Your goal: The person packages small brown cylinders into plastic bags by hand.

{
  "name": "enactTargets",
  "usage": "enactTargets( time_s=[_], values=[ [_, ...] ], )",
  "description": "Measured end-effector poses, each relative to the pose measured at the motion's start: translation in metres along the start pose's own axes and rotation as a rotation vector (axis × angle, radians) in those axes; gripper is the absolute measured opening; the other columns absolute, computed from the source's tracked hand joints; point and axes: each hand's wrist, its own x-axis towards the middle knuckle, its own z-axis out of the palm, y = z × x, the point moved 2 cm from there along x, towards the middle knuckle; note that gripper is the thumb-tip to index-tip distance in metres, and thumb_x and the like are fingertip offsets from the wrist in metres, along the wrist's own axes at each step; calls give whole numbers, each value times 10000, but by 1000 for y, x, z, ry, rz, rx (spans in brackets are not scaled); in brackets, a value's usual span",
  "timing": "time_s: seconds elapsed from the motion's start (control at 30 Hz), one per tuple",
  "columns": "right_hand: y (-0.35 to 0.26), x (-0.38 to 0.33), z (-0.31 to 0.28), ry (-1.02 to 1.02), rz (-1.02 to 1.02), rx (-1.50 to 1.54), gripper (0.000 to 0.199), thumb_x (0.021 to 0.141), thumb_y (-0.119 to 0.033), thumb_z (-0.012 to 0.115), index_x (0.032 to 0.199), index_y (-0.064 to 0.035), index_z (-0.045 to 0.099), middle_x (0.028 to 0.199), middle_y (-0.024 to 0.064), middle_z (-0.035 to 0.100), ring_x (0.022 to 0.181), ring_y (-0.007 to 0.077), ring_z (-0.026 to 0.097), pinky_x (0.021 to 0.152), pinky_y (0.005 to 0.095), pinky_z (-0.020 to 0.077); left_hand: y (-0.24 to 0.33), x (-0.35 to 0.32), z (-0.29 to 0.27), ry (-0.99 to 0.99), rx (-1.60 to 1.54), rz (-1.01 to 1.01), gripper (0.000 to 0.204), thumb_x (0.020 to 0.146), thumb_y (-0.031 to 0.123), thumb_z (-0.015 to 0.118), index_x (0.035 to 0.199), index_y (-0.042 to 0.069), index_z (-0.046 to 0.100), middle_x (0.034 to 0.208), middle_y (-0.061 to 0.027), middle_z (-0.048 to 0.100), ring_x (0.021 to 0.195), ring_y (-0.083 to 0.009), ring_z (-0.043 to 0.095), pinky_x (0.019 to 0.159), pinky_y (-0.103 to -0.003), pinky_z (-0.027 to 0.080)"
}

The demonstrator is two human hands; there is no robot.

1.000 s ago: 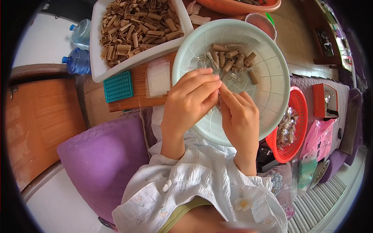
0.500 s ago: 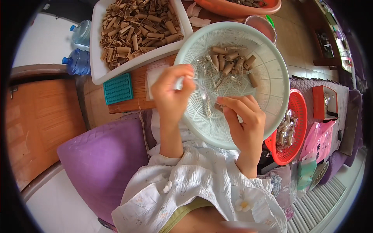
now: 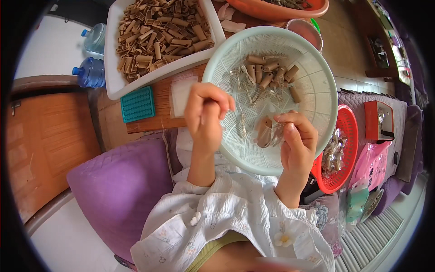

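Your right hand (image 3: 297, 145) pinched a brown roll (image 3: 264, 131) with clear wrap over the basket (image 3: 317, 90), its long axis roughly upright; your left hand (image 3: 205, 113) hovered just left of it, fingers curled shut, holding nothing I could make out; the right was nearer.

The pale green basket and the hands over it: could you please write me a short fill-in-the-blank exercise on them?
1. The right hand holds a brown ____ roll over the pale green basket.
2. Left of that basket stands a ____ tray heaped with brown rolls.
3. The small teal mat lies on the ____ board.
4. The red basket lies on the person's ____ side.

Missing words: paper; white; wooden; right
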Motion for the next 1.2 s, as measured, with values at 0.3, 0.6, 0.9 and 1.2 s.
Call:
enactTargets(
  time_s=[0.3,0.6,0.9,1.2],
  values=[
    [-3,-6,3,-121,-182,-40,200,786,-139,555,869,32,617,668,14,496,537,49,370,474,195,244,14,-13,18,-391,225,-66,180,762,224,573,723,50,548,568,-29,508,438,-100,421,395,-219,319],
    [4,-11,11,80,113,495,142,802,-107,488,864,10,540,742,58,533,639,105,497,588,214,402,21,-15,23,-251,473,173,18,748,83,587,743,65,588,603,-32,572,448,-143,508,410,-228,377],
    [8,-4,10,-51,-134,655,352,783,-321,412,546,-62,381,522,49,357,518,167,329,468,301,264,14,-15,27,-354,350,165,152,820,198,536,842,55,581,618,-50,576,478,-140,536,438,-239,401],
    [0,-13,5,-64,-507,176,341,763,-264,513,547,-14,432,512,38,362,480,158,288,432,294,268,24,-12,19,-550,175,-277,365,793,411,550,825,50,583,620,-47,586,486,-117,538,438,-222,379]
  ],
)
